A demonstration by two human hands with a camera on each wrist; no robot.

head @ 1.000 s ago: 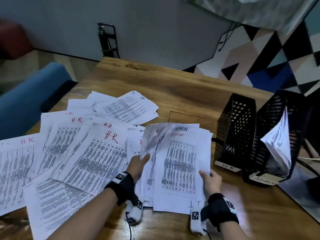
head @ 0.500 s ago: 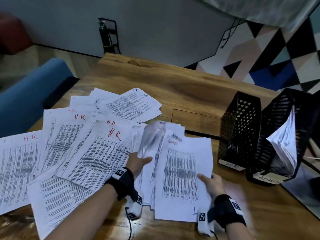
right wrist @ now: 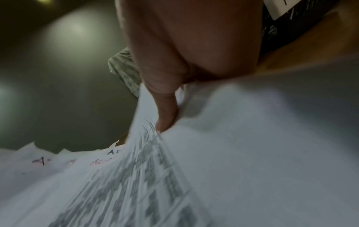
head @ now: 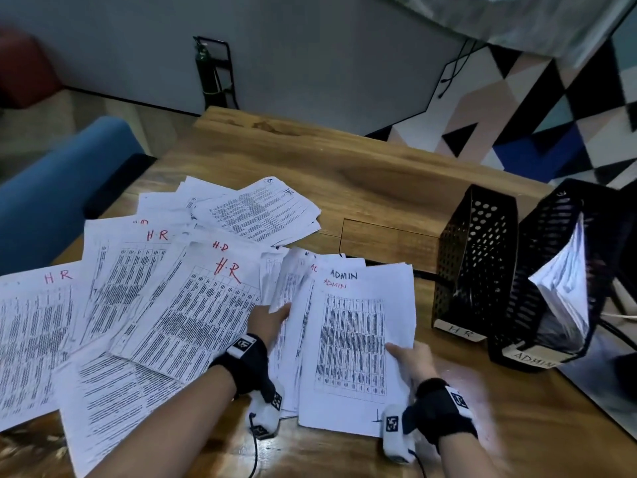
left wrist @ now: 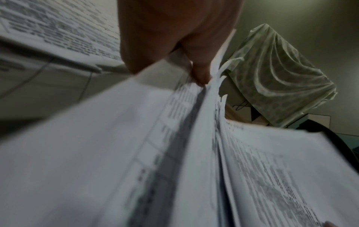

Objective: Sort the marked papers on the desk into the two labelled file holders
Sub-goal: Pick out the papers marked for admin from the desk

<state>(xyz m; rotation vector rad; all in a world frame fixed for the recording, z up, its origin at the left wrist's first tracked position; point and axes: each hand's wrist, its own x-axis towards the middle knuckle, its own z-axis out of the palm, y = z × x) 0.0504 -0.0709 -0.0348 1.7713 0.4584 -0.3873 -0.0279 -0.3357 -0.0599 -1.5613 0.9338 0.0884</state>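
Both hands pinched the ADMIN stack point(head: 355, 336) on the bench point(head: 344, 174), just left of the HR holder point(head: 477, 263): left hand point(head: 267, 320) at its left edge, right hand point(head: 412, 360) at its right. HR sheets point(head: 193, 305) lay spread farther left. The ADMIN holder point(head: 537, 291), right of the HR holder, held papers.

Plain grey wall point(head: 310, 56) seen at far side, geometric multicoloured patterned wall point(head: 551, 108) at far right, blue upholstered seat point(head: 51, 188) at left, wooden desk point(head: 362, 174) lit dimly.
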